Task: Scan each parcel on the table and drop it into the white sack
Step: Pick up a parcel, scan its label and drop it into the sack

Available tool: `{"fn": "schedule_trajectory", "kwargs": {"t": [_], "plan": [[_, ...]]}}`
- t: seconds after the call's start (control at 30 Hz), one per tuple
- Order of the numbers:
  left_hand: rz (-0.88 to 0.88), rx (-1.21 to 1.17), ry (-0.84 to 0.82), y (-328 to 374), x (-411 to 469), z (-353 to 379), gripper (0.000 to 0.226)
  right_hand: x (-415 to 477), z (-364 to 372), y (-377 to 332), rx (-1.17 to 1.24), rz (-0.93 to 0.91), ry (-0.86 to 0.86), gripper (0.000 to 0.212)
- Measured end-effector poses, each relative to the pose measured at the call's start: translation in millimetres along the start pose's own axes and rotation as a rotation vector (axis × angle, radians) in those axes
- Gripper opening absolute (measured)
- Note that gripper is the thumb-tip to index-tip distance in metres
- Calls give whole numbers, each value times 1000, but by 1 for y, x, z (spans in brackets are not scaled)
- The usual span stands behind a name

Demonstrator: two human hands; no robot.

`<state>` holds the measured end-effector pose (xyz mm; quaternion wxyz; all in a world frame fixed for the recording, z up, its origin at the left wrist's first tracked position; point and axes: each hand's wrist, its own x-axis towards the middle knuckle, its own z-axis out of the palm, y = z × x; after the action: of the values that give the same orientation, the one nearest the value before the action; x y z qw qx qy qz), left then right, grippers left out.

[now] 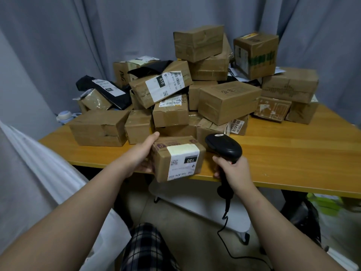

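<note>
My left hand (143,156) grips a small brown cardboard parcel (162,166) by its left end, above the table's front edge. The parcel's white label marked 150 faces up toward me. My right hand (233,170) holds a black corded barcode scanner (224,146) by its handle, with the head just right of the parcel. A heap of brown cardboard parcels (226,101) and a few black mailer bags (105,90) covers the back of the wooden table (293,151). The white sack (50,173) hangs at the lower left, beside my left arm.
Grey curtains close off the back and sides. The scanner's cable (224,231) trails down toward the floor. A white stand base (205,204) lies under the table. A dark bag (306,218) and green items sit at the lower right. A pale bottle (65,116) stands behind the table's left corner.
</note>
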<state>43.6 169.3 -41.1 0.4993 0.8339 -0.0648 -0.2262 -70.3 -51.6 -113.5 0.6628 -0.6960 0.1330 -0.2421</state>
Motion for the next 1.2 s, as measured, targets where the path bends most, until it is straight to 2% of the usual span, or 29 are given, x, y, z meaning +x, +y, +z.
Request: {"fn": "schedule_trajectory", "kwargs": {"t": [0.07, 0.13, 0.2, 0.27, 0.33, 0.43, 0.47, 0.53, 0.57, 0.63, 0.77, 0.83, 0.9, 1.03, 1.1, 1.2], "plan": [[39, 100, 119, -6, 10, 2, 49, 0, 0, 0, -8, -5, 2, 9], [219, 288, 317, -10, 19, 5, 38, 0, 0, 1, -18, -10, -1, 8], [442, 348, 473, -9, 18, 8, 17, 0, 0, 2, -28, -17, 7, 9], [597, 394, 434, -8, 12, 11, 13, 0, 2, 1, -34, -25, 21, 11], [665, 424, 303, -11, 6, 12, 29, -1, 3, 1, -44, -34, 33, 12], [612, 602, 145, -8, -3, 9, 77, -2, 3, 1, -57, -35, 25, 12], [568, 688, 103, -4, -4, 9, 81, -2, 3, 1, -63, -33, 24, 12], [514, 769, 40, 5, -4, 11, 76, 0, 2, 0, -67, -32, 18, 10], [485, 723, 26, 9, -3, 13, 73, 1, 2, -2, -56, -23, 15, 8], [381, 423, 9, 10, -2, 16, 70, 0, 3, -7, 11, 1, 26, 7], [194, -365, -98, -13, 1, 32, 96, -12, 15, -14, 306, 38, 64, 35], [201, -640, -138, -21, -1, 48, 83, -20, 27, -18, 409, -13, 17, 54], [226, -620, -167, -25, -3, 63, 83, -24, 37, -26, 481, -52, -53, 55], [282, -429, -164, -25, -6, 69, 108, -21, 41, -40, 471, -144, -98, 45], [350, -332, -50, -17, -8, 57, 115, -14, 30, -43, 315, -204, -102, 45], [541, -122, 104, -1, -13, 29, 119, -4, 7, -51, -67, -263, -198, 55]]}}
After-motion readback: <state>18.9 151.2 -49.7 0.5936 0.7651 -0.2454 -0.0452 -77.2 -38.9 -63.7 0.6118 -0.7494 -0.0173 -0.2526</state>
